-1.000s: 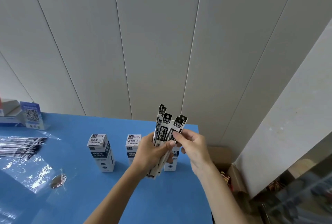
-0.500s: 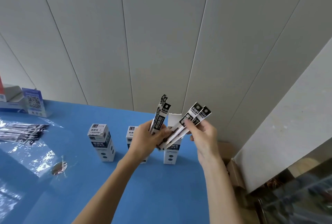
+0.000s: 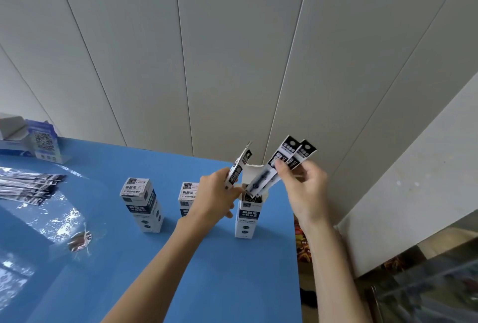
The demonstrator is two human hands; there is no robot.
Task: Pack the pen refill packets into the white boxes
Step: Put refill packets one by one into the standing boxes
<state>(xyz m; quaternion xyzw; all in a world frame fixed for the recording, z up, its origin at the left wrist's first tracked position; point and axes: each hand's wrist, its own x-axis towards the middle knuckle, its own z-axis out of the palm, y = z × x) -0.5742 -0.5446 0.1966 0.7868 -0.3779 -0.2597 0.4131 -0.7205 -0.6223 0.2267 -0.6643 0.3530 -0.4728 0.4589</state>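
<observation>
Three white boxes stand on the blue table. The right box has its top flap open. My right hand grips two black-and-white pen refill packets, tilted, their lower ends inside the open box's mouth. My left hand holds a few more refill packets upright, just left of the open box. The left box is closed. My left hand partly hides the middle box.
A pile of refill packets in clear wrap lies at the table's left. A crumpled wrapper sits in front of it. A QR-code card and boxes stand at the far left. The table's right edge drops to clutter below.
My right hand pulled two packets out of the left hand's bundle, moved them right and lowered their ends into the open right box. The view shifted.
</observation>
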